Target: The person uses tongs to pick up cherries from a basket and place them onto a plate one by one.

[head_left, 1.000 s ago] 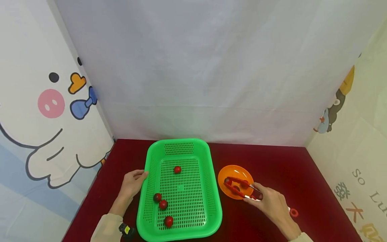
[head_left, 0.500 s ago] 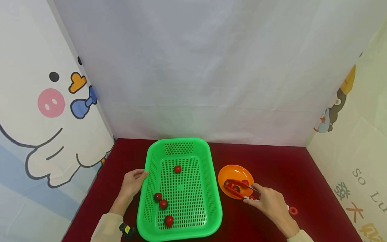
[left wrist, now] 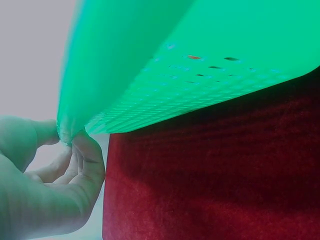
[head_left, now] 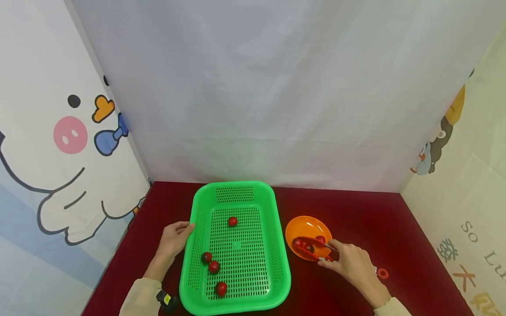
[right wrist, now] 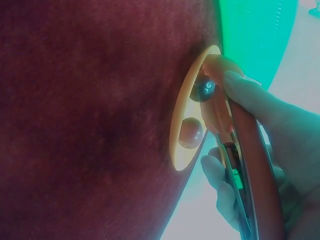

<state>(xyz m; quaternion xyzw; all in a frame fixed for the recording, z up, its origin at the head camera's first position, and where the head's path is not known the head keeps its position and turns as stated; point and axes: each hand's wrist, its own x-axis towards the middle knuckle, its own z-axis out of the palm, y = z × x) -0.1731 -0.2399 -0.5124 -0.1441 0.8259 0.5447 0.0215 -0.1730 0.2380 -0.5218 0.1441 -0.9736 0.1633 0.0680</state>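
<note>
Right grip (head_left: pixel 353 265) pinches tongs (right wrist: pixel 254 150), angled toward orange plate (head_left: pixel 295 227)

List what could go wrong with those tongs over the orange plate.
The round red ball at the tips of the tongs might slip out. Closing them could nudge the other balls over the orange plate's low rim. A tug by the left hand, pinching the green basket's rim, could set the loose balls inside rolling.
</note>
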